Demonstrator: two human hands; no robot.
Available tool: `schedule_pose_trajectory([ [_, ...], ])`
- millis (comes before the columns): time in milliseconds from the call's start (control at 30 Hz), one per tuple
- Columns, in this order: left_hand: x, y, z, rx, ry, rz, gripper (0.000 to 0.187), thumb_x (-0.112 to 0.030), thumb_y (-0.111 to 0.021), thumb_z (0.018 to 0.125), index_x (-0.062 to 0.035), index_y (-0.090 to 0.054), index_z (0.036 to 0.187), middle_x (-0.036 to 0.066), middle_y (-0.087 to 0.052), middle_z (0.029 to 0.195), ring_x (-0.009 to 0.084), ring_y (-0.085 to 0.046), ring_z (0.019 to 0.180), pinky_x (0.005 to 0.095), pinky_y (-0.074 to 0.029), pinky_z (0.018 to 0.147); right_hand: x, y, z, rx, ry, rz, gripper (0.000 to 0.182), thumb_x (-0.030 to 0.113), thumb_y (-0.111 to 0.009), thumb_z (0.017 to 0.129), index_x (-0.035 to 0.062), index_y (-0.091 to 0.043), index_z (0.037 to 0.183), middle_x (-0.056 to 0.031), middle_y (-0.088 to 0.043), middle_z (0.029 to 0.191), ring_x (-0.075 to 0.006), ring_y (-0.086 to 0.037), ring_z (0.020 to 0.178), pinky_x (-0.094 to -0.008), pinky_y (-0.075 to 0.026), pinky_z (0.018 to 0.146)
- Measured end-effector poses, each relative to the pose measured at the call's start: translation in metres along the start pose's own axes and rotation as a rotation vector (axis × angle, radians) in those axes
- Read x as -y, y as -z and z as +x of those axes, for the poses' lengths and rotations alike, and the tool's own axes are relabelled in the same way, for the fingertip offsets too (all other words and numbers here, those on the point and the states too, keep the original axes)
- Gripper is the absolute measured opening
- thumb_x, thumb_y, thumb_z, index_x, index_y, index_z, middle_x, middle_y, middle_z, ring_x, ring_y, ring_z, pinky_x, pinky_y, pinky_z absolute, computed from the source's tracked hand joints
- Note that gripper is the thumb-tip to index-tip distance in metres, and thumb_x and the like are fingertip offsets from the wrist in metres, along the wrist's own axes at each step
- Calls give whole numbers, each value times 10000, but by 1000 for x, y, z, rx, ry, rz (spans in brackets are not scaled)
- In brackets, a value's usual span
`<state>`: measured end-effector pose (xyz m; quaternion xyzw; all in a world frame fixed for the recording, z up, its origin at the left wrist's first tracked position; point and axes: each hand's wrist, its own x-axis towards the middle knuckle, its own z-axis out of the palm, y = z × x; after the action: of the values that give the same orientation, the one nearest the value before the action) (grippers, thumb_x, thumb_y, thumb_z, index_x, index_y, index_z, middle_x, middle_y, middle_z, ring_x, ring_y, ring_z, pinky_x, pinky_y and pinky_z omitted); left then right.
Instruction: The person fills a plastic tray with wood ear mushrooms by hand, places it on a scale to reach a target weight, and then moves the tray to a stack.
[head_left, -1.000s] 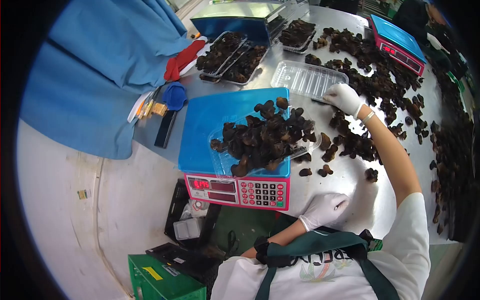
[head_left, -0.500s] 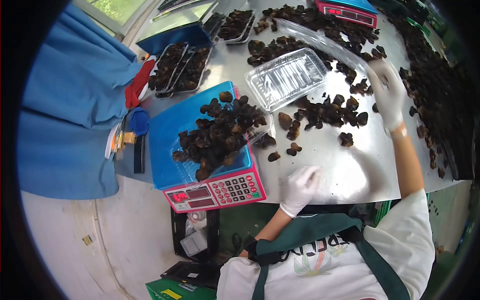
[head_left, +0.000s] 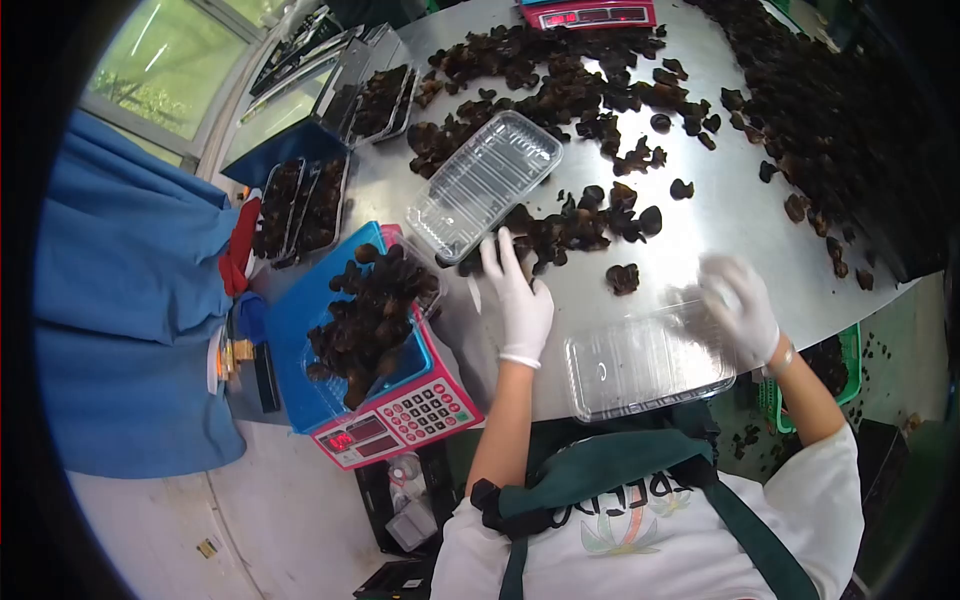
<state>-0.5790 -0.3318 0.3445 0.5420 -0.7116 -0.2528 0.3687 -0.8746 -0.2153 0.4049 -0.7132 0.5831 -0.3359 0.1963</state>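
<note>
My left hand point(head_left: 518, 305), in a white glove, reaches forward with its fingers apart. Its fingertips are by the near end of a clear plastic tray point(head_left: 486, 185) and a small heap of dark brown wood ear mushrooms point(head_left: 570, 228). My right hand point(head_left: 740, 308), gloved too, is smeared by motion at the right end of another clear plastic tray or lid point(head_left: 645, 365), which lies at the table's front edge. Whether its fingers grip that piece is not clear. Left of my left hand, a tray heaped with mushrooms point(head_left: 365, 320) sits on a blue and pink scale point(head_left: 390, 425).
Filled mushroom trays point(head_left: 300, 210) stand at the left by a blue curtain point(head_left: 140, 300). More mushrooms point(head_left: 560, 75) spread across the back of the metal table point(head_left: 720, 215), with a large pile point(head_left: 830, 150) along the right. A second scale point(head_left: 590, 14) stands at the back.
My right hand has come back from the far mushrooms, and the clear piece it held is now at the front edge. My left hand has reached forward and uncurled. The view has shifted.
</note>
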Motion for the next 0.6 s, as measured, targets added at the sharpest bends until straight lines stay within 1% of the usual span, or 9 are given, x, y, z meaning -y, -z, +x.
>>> schedule_pose_trajectory([
  [67,0,-4,19,66,-63,-110,897,35,-594,712,-72,-166,1494,286,-137,1484,465,-177,1368,483,-190,1137,-10,-18,43,-86,-44,-93,588,266,-662,811,49,-460,1319,-223,-501,1260,-390,-523,1112,-431,-439,960],
  [167,-12,-3,21,36,-8,40,908,18,-616,694,-83,-193,1491,278,-145,1488,474,-197,1357,468,-206,1136,-7,-35,89,172,-119,-314,928,329,-771,676,103,-298,1441,-258,-358,1390,-430,-463,1200,-444,-433,990],
  [200,-18,-2,19,59,61,237,920,13,-631,670,-102,-222,1486,275,-184,1466,478,-278,1305,462,-260,1106,0,-41,101,241,-137,-325,1017,336,-809,619,121,-273,1456,-259,-317,1417,-432,-453,1209,-435,-429,999],
  [233,-23,0,21,75,89,248,903,20,-630,666,-104,-249,1475,263,-208,1454,459,-316,1280,456,-281,1090,4,-46,111,314,-157,-333,1106,343,-847,563,140,-248,1470,-260,-275,1444,-433,-442,1218,-426,-426,1008],
  [300,-29,2,30,103,150,269,871,34,-627,658,-107,-302,1454,238,-258,1430,420,-392,1230,444,-324,1059,0,-62,132,306,-88,-314,999,291,-825,587,141,-317,1434,-256,-324,1401,-425,-452,1202,-421,-435,995],
  [433,-15,-7,55,271,153,-95,697,59,-617,642,-73,-471,1310,164,-422,1305,316,-491,1134,382,-395,995,-12,-103,159,357,-17,-137,775,236,-758,631,106,-440,1327,-227,-424,1296,-394,-498,1142,-441,-426,960],
  [467,-18,-6,63,266,170,-183,654,66,-610,641,-66,-499,1272,148,-454,1270,295,-502,1123,367,-407,984,-11,-111,160,280,-48,173,557,140,-694,656,84,-509,1179,-190,-474,1197,-360,-517,1097,-400,-423,949],
  [567,-17,-10,70,283,237,-504,571,101,-565,647,-70,-548,1191,99,-527,1154,209,-532,1076,313,-446,929,-16,-112,158,191,-21,356,496,46,-688,663,61,-513,1127,-140,-508,1117,-259,-502,1085,-335,-430,932],
  [600,-25,-8,71,298,282,-619,570,107,-555,653,-75,-547,1193,90,-528,1150,192,-537,1068,300,-448,921,-9,-103,159,252,-131,576,463,-3,-644,666,59,-515,1106,-112,-501,1112,-216,-485,1097,-315,-403,961],
])
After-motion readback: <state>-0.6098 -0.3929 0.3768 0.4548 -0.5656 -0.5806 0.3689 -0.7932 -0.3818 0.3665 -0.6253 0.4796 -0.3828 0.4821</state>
